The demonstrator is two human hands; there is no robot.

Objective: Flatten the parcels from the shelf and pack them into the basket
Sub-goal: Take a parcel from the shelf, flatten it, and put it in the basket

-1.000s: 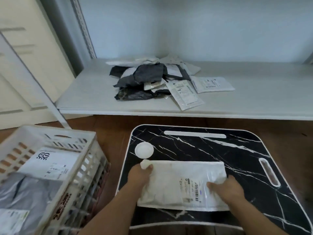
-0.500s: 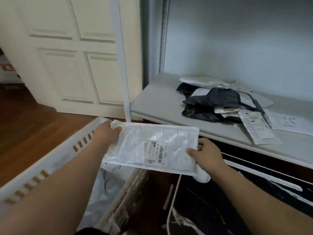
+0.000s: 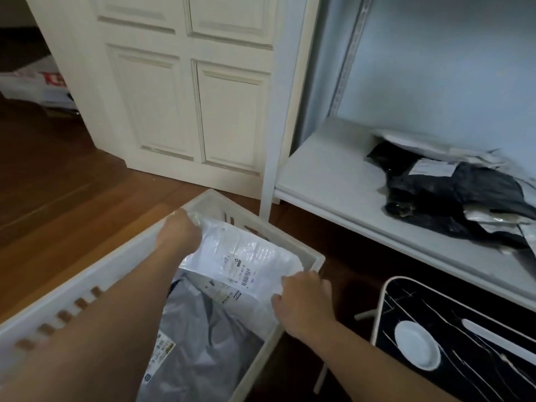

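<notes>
A flat white parcel with a barcode label hangs tilted over the far end of the white slatted basket. My left hand grips its far left corner and my right hand grips its near right edge. Beneath it in the basket lie a grey parcel and other labelled parcels. On the white shelf at the right rests a heap of black, grey and white parcels.
A black marble-pattern lap table with a white round recess stands at the lower right, under the shelf's front edge. A cream panelled door rises behind the basket. Wooden floor spreads to the left.
Both hands have lifted the white parcel off the lap table and carried it left. It has come down from above the basket's rim into the basket's far end.
</notes>
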